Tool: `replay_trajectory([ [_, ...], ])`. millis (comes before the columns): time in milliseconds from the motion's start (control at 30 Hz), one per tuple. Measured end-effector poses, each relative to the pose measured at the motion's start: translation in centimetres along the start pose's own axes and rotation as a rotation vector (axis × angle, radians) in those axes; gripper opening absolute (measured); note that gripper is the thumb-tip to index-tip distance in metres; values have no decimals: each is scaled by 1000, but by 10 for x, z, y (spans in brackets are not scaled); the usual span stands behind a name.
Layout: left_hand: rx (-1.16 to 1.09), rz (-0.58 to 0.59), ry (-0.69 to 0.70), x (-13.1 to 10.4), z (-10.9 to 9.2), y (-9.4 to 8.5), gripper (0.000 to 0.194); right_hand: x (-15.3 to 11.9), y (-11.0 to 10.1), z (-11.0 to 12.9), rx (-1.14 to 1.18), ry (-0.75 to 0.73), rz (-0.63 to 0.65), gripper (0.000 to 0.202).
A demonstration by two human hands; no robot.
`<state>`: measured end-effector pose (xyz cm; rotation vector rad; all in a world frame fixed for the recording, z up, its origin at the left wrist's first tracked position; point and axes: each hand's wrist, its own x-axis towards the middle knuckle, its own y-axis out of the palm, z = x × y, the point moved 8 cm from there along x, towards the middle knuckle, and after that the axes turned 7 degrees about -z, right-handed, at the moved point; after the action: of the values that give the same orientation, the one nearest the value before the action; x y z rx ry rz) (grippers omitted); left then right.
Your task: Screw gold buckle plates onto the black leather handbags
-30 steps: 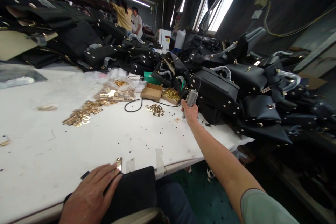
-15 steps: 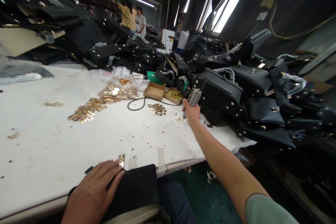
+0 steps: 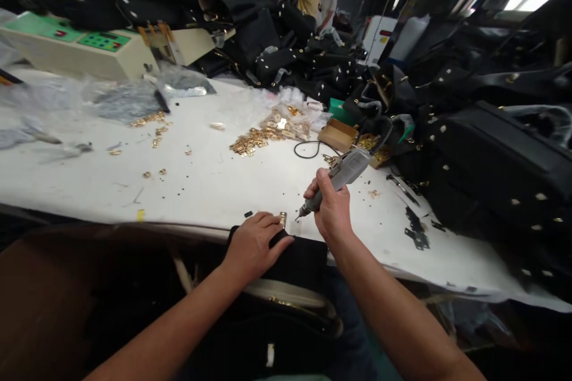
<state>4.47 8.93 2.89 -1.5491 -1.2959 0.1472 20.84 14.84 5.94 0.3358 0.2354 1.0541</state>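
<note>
My left hand (image 3: 254,245) presses on the edge of a black bag (image 3: 304,256), its fingers at a small gold metal plate (image 3: 283,219) at the bag's edge. My right hand (image 3: 333,208) is wrapped round a grey electric screwdriver (image 3: 346,172). The tool's tip points down and left, just right of the gold plate and apart from it. The bag lies at the table's front edge, its opening with a gold zip toward me. What lies under my left palm is hidden.
Gold plates (image 3: 250,141) lie heaped on the white table (image 3: 210,184) beside an open cardboard box (image 3: 338,134). Black bags (image 3: 504,161) are piled right and behind. A beige machine (image 3: 102,53) stands back left. Two people (image 3: 328,5) are in the background.
My right hand has brought the screwdriver from the far right of the table back near my left hand and the gold plate. The camera view has turned left.
</note>
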Motion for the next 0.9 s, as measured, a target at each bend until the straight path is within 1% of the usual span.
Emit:
replay_trajectory([
  [100,-12,3,-8,0,-1,-1,24,-15,13,-9,-15,43,23,40],
  [200,-27,12,-11,1,-1,-2,21,-22,17,-14,-28,61,28,40],
  [367,-33,24,-35,0,1,0,20,-28,17,-19,-40,71,31,39],
  [533,-22,9,-23,-1,1,0,18,-31,18,-25,-79,85,26,41],
  [767,4,60,-40,-2,5,5,20,-30,19,-24,-67,82,27,40],
  [900,6,59,-33,-2,5,6,20,-30,18,-25,-46,85,24,40],
])
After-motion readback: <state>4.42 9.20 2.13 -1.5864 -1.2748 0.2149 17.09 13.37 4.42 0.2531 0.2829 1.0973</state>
